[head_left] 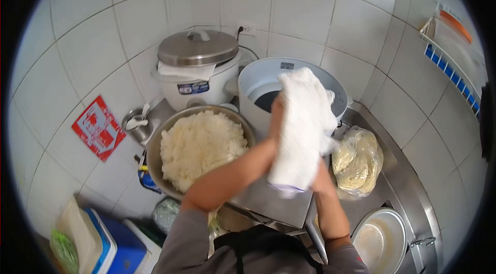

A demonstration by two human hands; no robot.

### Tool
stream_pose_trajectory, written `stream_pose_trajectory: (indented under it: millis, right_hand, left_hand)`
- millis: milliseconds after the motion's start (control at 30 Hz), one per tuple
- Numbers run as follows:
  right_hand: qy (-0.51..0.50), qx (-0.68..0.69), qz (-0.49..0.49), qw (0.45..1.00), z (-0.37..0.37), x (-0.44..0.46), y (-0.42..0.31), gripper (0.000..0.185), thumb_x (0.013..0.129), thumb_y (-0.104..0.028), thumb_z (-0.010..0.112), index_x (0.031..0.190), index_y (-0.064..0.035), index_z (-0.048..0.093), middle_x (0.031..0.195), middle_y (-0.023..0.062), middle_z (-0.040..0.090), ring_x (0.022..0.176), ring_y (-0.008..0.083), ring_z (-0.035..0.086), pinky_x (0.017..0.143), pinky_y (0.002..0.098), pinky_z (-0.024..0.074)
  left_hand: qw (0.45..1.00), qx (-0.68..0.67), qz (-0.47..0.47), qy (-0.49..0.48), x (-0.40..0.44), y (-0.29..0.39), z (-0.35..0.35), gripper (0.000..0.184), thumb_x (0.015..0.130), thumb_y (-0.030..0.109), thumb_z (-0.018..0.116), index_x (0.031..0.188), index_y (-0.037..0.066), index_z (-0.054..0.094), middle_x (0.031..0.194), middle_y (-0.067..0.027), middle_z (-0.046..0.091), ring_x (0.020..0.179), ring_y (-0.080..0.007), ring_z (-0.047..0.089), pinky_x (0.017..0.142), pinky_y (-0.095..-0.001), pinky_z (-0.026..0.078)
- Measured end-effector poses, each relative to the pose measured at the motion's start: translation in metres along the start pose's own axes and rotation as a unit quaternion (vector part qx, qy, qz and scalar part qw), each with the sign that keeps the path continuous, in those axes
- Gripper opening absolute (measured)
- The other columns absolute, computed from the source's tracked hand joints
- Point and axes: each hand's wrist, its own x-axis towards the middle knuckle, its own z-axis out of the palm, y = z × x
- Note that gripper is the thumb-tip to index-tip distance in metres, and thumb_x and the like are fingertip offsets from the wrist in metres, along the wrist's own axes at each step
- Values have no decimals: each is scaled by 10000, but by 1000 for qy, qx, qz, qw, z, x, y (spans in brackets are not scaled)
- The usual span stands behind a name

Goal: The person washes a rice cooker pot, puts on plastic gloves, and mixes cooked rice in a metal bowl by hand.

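A folded white cloth is held up in front of me, over the counter and partly across the open rice cooker. At its left side my left hand grips it, with most of the fingers hidden behind the fabric. My right hand holds its lower right part, fingers also covered. The cooker behind has pale walls and a dark bottom. To the left stands a wide metal pot heaped with cooked white rice.
A second rice cooker with a metal lid stands at the back. On the right are a plastic bag of yellowish food and a metal pot. A metal cup sits left. A wire rack hangs on the right wall.
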Motion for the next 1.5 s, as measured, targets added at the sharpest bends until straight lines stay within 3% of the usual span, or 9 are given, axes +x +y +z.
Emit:
stream_pose_trajectory:
  millis: [267,300,433,500,600,767,933,1267,1500]
  right_hand:
    - [-100,-52,-38,993,-22,5,1,393,854,-190,540,1209,-32,480,1315,126,401,1241,229,338,1005,337,259]
    - [-45,-80,32,995,-42,-2,0,391,847,-195,551,1198,-37,491,1292,129,424,1209,242,376,983,343,292]
    - [125,-335,60,932,-126,-28,-46,401,830,-197,565,1202,-68,490,1226,148,486,1151,279,451,942,375,368]
    - [224,-443,22,868,-168,-29,-89,389,808,-195,587,1171,-71,519,1202,135,510,1154,289,444,939,382,369]
    - [325,-706,-281,563,-247,-10,-171,278,728,-94,651,996,-49,593,1050,127,586,1022,286,524,855,368,419]
    - [405,-820,-258,312,-387,54,-321,304,766,-131,535,1036,4,577,899,201,620,858,288,586,763,379,447]
    - [350,-847,283,282,-390,79,-347,278,775,-272,551,964,-79,619,1079,160,573,1071,360,463,963,518,201]
    - [511,-756,-376,161,-400,86,-357,103,758,-153,478,767,-51,485,672,137,540,656,322,514,704,434,388]
    - [413,-700,-376,444,-288,29,-291,198,816,-209,436,835,-43,542,795,132,603,753,290,573,791,396,384]
  left_hand:
    - [490,473,726,98,241,276,-135,518,919,313,331,1270,-66,288,1295,-237,303,1198,-353,310,1024,-390,204]
    - [629,443,625,137,264,313,-132,472,889,281,430,1239,-27,361,1255,-202,363,1119,-354,392,975,-390,273]
    - [394,700,501,323,302,296,-179,783,762,461,585,1377,267,141,1389,-173,223,1249,-364,276,960,-527,285]
    - [457,867,73,184,347,272,-281,832,787,620,398,1392,157,64,1391,-207,206,1268,-378,228,1015,-481,222]
    - [342,924,-125,115,286,208,-277,755,820,604,303,1374,108,175,1349,-196,307,1262,-390,231,1017,-436,241]
    - [356,905,-153,176,238,216,-206,723,797,545,425,1357,128,237,1367,-138,291,1260,-386,221,995,-519,221]
    - [363,925,1,113,264,243,-152,738,785,543,476,1378,221,178,1436,-128,116,1314,-370,55,991,-611,112]
    - [576,629,502,-144,38,185,137,530,838,275,513,1326,172,334,1314,-136,394,1264,-260,299,1031,-431,196]
    - [745,310,458,-372,-43,58,245,682,776,262,640,1320,60,283,1373,-125,285,1237,-275,331,1007,-425,245]
